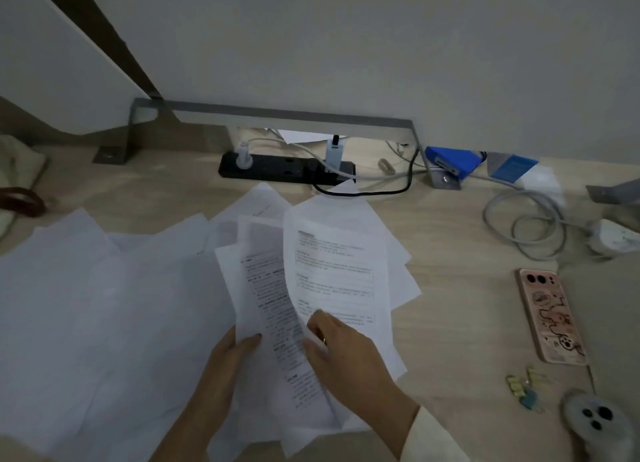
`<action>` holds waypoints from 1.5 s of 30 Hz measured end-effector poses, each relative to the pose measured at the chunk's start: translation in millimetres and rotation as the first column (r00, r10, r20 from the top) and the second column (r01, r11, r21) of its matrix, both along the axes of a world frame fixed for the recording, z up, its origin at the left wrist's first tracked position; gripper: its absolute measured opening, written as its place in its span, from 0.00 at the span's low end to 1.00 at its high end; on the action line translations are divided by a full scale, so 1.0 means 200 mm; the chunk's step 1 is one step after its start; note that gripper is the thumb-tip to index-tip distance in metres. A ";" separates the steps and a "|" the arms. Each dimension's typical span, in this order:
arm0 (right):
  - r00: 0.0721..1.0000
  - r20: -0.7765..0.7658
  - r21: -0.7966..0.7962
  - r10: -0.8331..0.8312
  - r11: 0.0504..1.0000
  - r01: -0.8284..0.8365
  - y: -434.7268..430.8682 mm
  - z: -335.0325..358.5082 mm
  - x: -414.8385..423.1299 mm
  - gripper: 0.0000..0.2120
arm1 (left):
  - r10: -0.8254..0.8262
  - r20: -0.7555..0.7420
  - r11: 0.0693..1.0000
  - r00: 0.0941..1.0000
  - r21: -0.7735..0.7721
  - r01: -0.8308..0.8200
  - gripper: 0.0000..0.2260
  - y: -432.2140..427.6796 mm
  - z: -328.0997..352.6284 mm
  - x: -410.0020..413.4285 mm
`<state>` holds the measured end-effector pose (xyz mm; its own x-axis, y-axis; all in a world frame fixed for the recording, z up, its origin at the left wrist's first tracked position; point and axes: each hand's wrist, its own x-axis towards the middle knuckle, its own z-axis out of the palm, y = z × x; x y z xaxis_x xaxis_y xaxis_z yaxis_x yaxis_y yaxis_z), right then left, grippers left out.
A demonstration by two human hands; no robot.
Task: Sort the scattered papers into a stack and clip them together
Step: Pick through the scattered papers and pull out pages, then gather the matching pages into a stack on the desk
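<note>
My left hand (231, 354) and right hand (341, 349) each pinch printed sheets (332, 281) above papers (104, 305) scattered across the tabletop (457, 253).

A: Any wording you can make out?

B: Dense black print on the white paper sheets (332, 278) near the middle of the desk, too small and blurred to read.

A: And the pink phone case (550, 314) by the desk's right edge?

B: Cartoon drawings only, no legible lettering.
</note>
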<state>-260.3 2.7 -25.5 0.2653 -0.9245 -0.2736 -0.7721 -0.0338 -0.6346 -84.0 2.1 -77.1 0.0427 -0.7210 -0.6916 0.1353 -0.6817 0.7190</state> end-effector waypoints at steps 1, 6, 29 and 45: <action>1.000 -0.004 0.007 0.013 1.000 -0.013 0.01 -0.03 0.03 0.07 | 0.007 -0.006 1.000 1.000 -0.004 -0.007 0.12 0.00 0.00 0.00; 0.997 0.004 0.012 0.081 0.997 -0.081 0.06 -0.16 0.11 0.08 | 0.070 -0.081 0.995 0.994 0.075 -0.064 0.17 0.00 -0.01 -0.02; 0.553 0.552 0.491 -0.624 0.779 0.389 -0.11 0.14 -0.45 0.17 | -0.190 0.151 0.910 0.970 -0.345 0.231 0.19 -0.13 0.33 0.03; 0.484 0.717 0.258 -0.501 0.837 0.483 -0.07 0.29 -0.31 0.15 | -0.037 0.222 0.809 0.974 -0.565 0.159 0.17 -0.19 0.51 -0.07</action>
<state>-322.7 -10.6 32.3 -0.1186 -0.9671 -0.2252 0.0728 0.2178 -0.9733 -98.0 -35.3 24.5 0.0368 -0.9905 -0.1325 -0.0906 -0.1354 0.9866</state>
